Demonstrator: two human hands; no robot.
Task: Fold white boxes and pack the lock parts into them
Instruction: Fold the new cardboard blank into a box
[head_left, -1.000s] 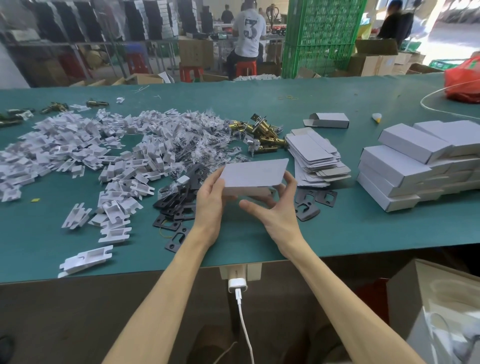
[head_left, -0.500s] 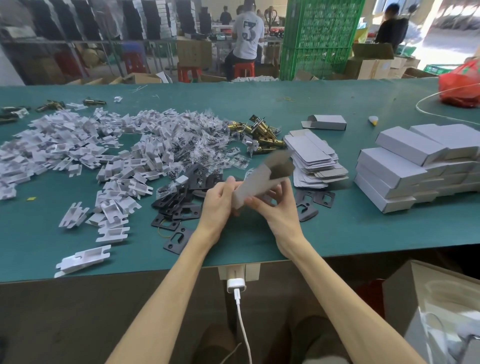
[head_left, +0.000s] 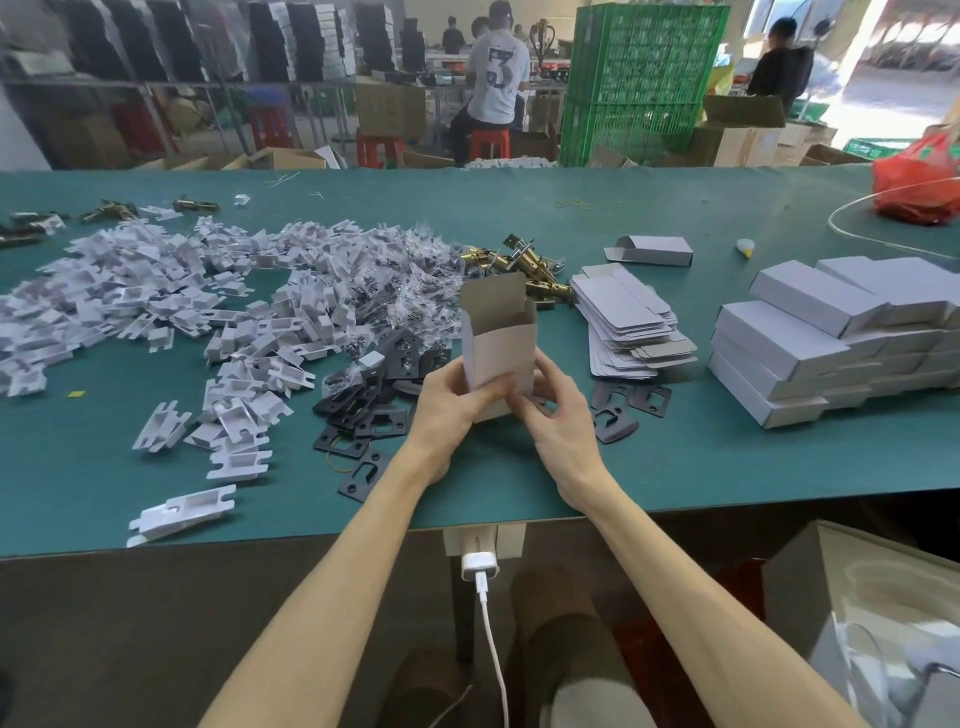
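Forming one white cardboard box, upright at centre, top flap open; left hand and right hand grasp its lower end. I judge this box not yet packed. Closed white boxes stack at 3 o'clock, flat white blanks at 2, white plastic inserts at 10. Legible: "3" on a grey shirt, 12 o'clock.

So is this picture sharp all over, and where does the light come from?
In the head view, the white box and the left hand and right hand gripping it look fairly sharp. The shelves at top left are smeared. Daylight washes out the doorway at top right. The green table is softly lit with faint shadows. The wide lens seems to stretch the forearms.
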